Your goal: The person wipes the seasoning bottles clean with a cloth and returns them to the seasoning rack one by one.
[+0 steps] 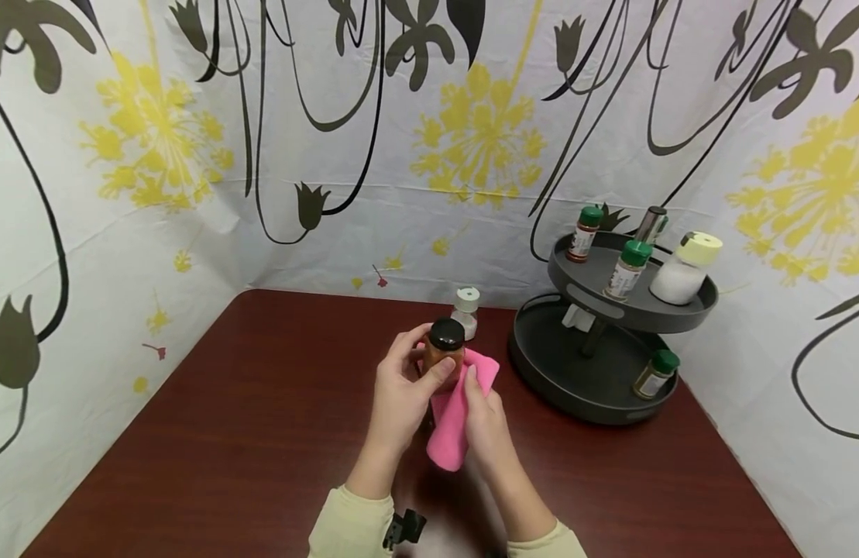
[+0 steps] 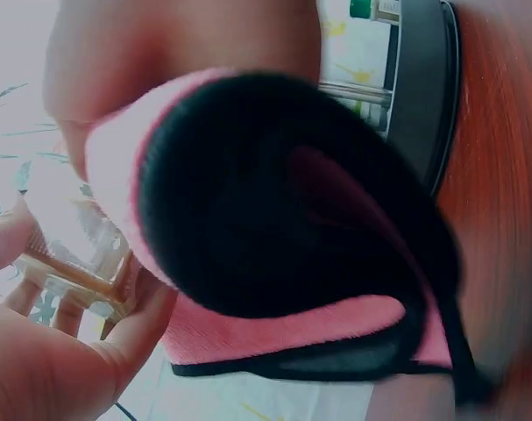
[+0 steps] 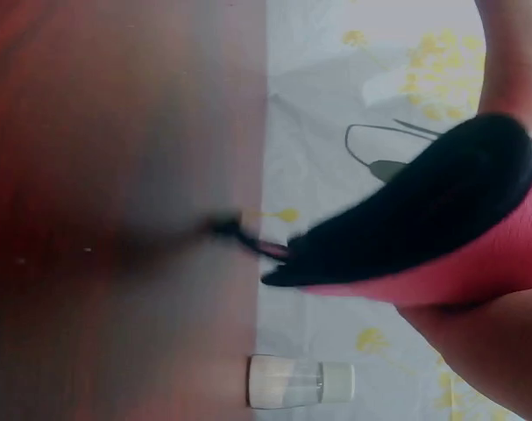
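My left hand (image 1: 394,391) grips a small clear jar (image 1: 441,361) with a black lid and brown contents, held upright above the table. Beside it, my right hand (image 1: 490,430) pinches a pink cloth (image 1: 448,438) with a dark edge, which lies against the jar's side and hangs down in folds. In the left wrist view the clear jar (image 2: 86,281) sits between thumb and fingers, while the cloth (image 2: 230,338) covers much of the picture. The cloth (image 3: 511,241) also hides most of the right hand's fingers in the right wrist view.
A white-capped shaker (image 1: 465,312) with pale contents stands on the table (image 1: 297,403) behind the hands. To the right is a dark two-tier round rack (image 1: 558,387) bearing several green-capped spice jars, a pale-lidded white container (image 1: 685,267) and a metal-topped one. Patterned sheeting surrounds the table.
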Action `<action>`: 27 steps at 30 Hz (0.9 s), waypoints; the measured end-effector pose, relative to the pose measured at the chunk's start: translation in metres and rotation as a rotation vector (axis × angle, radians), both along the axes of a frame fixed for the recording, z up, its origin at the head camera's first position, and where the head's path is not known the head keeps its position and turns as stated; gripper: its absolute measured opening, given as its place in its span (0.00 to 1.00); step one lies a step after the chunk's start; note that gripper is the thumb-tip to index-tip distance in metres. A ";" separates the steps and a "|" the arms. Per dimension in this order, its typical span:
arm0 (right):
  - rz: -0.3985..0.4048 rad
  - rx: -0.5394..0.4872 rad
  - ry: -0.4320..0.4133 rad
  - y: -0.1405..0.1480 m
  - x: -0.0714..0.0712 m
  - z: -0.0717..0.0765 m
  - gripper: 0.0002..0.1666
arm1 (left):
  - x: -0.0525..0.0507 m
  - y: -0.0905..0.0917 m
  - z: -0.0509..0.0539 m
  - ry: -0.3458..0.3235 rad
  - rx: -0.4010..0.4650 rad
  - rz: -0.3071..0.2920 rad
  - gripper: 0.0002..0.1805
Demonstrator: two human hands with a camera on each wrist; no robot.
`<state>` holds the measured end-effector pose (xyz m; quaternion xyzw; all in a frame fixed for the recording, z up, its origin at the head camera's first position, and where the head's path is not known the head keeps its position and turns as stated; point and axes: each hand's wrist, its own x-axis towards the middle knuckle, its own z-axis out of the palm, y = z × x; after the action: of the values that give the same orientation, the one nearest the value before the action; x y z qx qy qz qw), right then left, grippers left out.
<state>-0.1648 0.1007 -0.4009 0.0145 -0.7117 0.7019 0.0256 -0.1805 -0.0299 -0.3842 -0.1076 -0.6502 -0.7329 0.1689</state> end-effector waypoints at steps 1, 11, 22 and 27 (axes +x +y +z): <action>-0.002 0.002 -0.020 0.000 -0.001 0.000 0.37 | 0.000 0.000 0.000 -0.001 -0.002 -0.007 0.27; -0.081 0.060 0.104 0.003 0.003 0.043 0.35 | 0.000 0.004 -0.005 -0.035 -0.077 0.005 0.27; -0.080 0.016 0.148 -0.008 0.006 0.012 0.32 | 0.002 0.003 -0.001 0.010 -0.040 0.066 0.27; -0.052 0.038 0.023 -0.006 0.002 0.002 0.36 | 0.001 0.000 0.001 0.007 -0.049 0.065 0.26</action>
<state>-0.1633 0.0945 -0.3984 0.0043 -0.7248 0.6870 0.0516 -0.1794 -0.0303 -0.3834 -0.0929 -0.6704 -0.7106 0.1922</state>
